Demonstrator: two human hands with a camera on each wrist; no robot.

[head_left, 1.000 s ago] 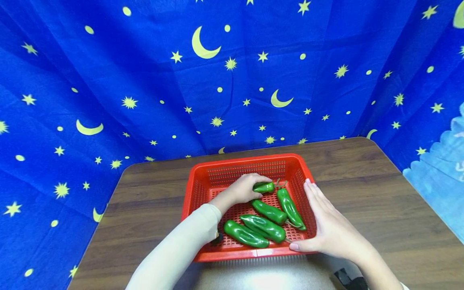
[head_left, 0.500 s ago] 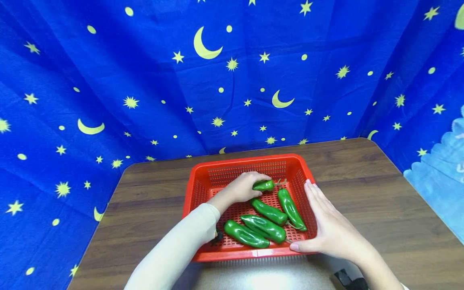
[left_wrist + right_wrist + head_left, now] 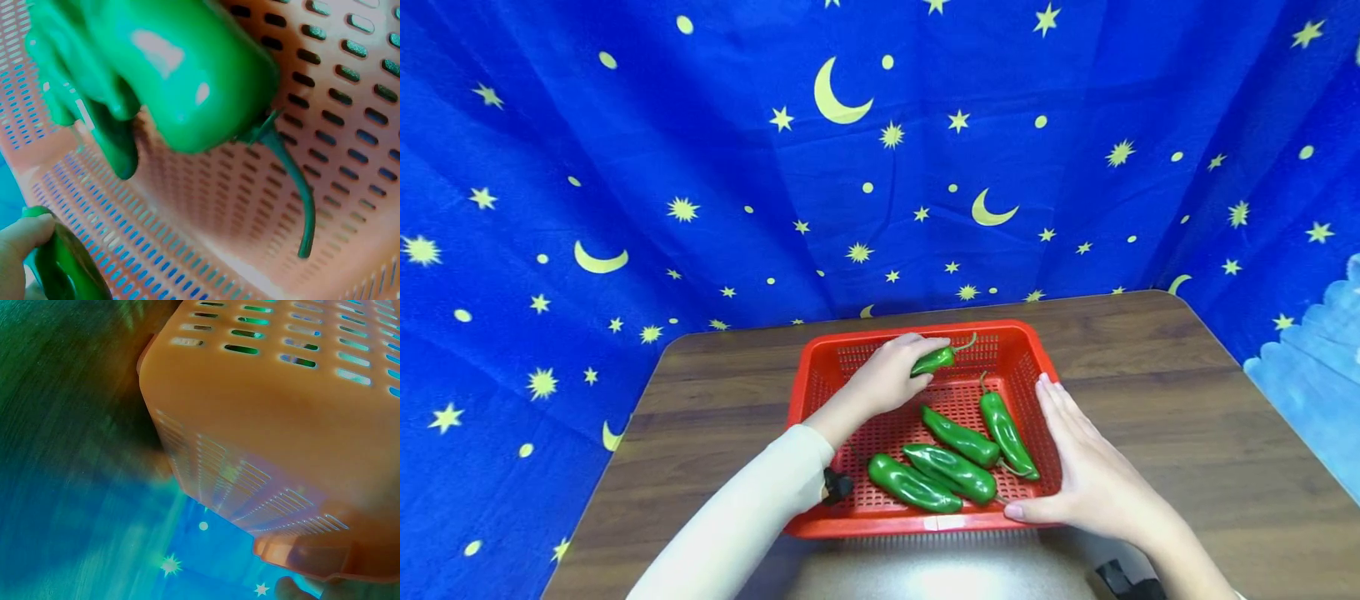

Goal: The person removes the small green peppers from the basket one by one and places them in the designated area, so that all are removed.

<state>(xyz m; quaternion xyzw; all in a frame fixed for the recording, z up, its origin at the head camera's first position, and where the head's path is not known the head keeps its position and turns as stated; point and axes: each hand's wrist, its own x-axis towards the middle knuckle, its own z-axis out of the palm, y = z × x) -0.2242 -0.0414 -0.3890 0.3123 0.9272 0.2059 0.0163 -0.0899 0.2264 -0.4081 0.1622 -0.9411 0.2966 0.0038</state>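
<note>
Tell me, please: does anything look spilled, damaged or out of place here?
Nothing stands out: four peppers lie in the basket, the left hand holds a fifth pepper; no spill or damage shows.

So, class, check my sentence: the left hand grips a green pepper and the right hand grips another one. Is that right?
Not quite. The left hand does grip a green pepper, but the right hand has none: it touches the red basket at its right side. The head view shows this.

Glossy green peppers (image 3: 953, 473) contrast with a red basket (image 3: 865, 526), a brown wood-grain table (image 3: 1150, 367), a cream sleeve (image 3: 737, 508) and a vivid blue curtain (image 3: 760, 50) patterned with yellow crescent moons, stars and dots.
</note>
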